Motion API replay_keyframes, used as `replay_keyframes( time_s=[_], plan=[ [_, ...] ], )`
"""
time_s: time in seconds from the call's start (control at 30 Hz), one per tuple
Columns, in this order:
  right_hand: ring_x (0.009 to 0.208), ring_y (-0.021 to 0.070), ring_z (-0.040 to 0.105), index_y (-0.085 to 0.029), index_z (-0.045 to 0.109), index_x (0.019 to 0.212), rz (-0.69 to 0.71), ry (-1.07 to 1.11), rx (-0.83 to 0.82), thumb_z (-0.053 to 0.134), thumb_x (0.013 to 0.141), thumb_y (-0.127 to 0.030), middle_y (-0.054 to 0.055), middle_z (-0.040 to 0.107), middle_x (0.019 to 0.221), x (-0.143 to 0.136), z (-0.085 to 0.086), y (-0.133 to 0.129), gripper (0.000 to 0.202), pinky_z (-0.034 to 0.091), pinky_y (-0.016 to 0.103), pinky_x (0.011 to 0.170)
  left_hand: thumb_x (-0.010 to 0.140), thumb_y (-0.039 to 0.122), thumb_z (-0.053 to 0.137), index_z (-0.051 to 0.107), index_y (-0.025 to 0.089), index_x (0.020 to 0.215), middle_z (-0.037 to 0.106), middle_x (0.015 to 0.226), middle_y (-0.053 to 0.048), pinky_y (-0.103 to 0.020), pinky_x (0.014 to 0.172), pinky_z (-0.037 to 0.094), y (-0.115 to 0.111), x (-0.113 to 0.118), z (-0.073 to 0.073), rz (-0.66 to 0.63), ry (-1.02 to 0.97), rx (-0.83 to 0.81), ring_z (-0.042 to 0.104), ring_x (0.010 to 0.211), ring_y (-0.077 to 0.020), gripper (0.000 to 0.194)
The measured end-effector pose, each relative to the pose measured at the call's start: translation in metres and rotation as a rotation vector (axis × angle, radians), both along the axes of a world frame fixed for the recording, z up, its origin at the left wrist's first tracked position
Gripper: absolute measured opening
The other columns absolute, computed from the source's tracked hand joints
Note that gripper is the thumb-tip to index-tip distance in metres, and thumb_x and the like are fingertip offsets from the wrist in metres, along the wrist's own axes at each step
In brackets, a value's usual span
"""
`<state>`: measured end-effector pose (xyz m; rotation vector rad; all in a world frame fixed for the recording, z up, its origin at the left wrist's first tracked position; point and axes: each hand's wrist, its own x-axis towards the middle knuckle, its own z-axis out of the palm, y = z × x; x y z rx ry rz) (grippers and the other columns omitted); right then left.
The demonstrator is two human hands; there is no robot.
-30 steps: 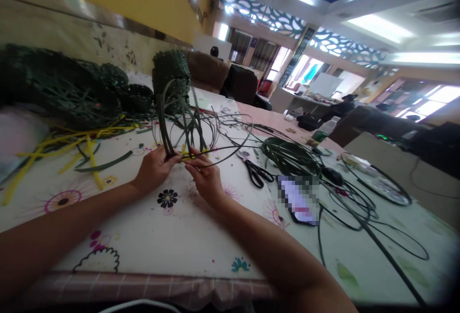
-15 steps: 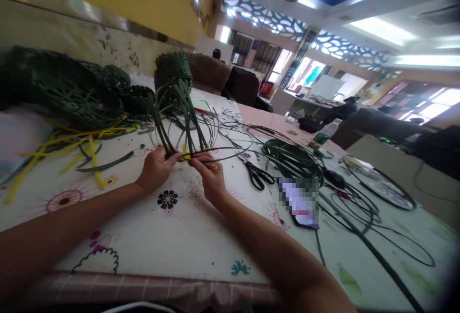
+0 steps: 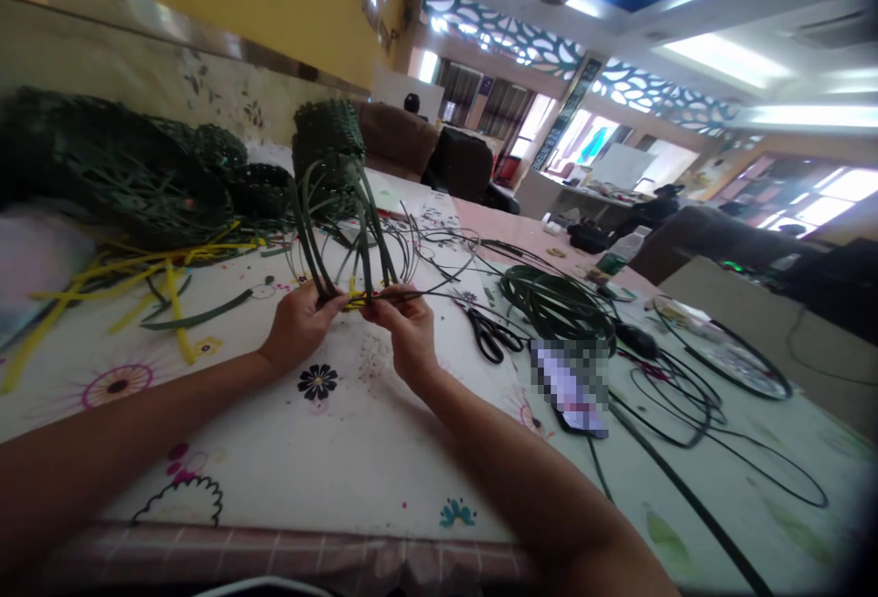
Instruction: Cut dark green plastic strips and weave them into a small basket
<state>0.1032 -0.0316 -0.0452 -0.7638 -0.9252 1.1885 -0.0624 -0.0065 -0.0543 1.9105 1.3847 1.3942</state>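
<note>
Between my hands stands a partly woven basket (image 3: 357, 301), with a low yellow and green base and dark green strips rising from it. My left hand (image 3: 300, 321) pinches the left side of that base between thumb and fingers. On the right side, my right hand (image 3: 406, 327) is closed on the base's edge, thumb on top. A thin dark green strip (image 3: 449, 284) leads off to the right from my right fingers. Exactly how the fingers grip the strips is partly hidden. Black-handled scissors (image 3: 492, 334) lie to the right of my right hand.
Finished-looking dark green woven baskets (image 3: 123, 167) stand at the back left, with loose yellow strips (image 3: 175, 304) before them. At right are a coil of green strip (image 3: 555, 304), a pixelated phone (image 3: 569, 387), a plastic bottle (image 3: 621, 251) and long trailing strips (image 3: 686, 487).
My right hand has turned slightly at the base edge, its fingers now higher. The thin strip on the right has shifted. My left hand keeps its pinch.
</note>
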Motion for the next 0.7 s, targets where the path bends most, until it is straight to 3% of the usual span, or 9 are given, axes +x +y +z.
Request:
replay_keyframes(
  time_s=[0.23,0.47,0.7],
  plan=[
    [0.081,0.0182,0.066,-0.020,0.077,0.079,0.003,-0.094,0.010,0.075,0.066,-0.024,0.001,0.075,0.080,0.0013,-0.0024,0.0035,0.014,0.054,0.035,0.085,0.084,0.043,0.061,0.067,0.017,0.088,0.070,0.081,-0.005,-0.031,0.070,0.048,0.0029,-0.0008,-0.0010,-0.007,-0.048,-0.040,0.064,0.077,-0.0197,0.027],
    [0.081,0.0172,0.066,-0.021,0.072,0.073,0.091,-0.006,0.014,0.076,0.065,-0.025,0.001,0.071,0.079,-0.0008,-0.0020,0.0022,0.010,0.053,0.035,0.090,0.080,0.045,0.064,0.067,0.016,0.084,0.069,0.074,-0.004,-0.030,0.065,0.049,0.0060,0.0005,0.0005,-0.012,-0.147,-0.089,0.063,0.069,-0.0185,0.030],
    [0.089,0.0200,0.066,-0.021,0.071,0.069,0.130,0.054,0.023,0.074,0.063,-0.024,0.002,0.073,0.087,0.0001,-0.0027,0.0006,0.008,0.054,0.038,0.092,0.074,0.049,0.069,0.066,0.014,0.084,0.070,0.078,-0.006,-0.032,0.068,0.055,0.0061,0.0031,0.0025,-0.036,-0.287,-0.183,0.065,0.072,-0.0194,0.037]
  ],
)
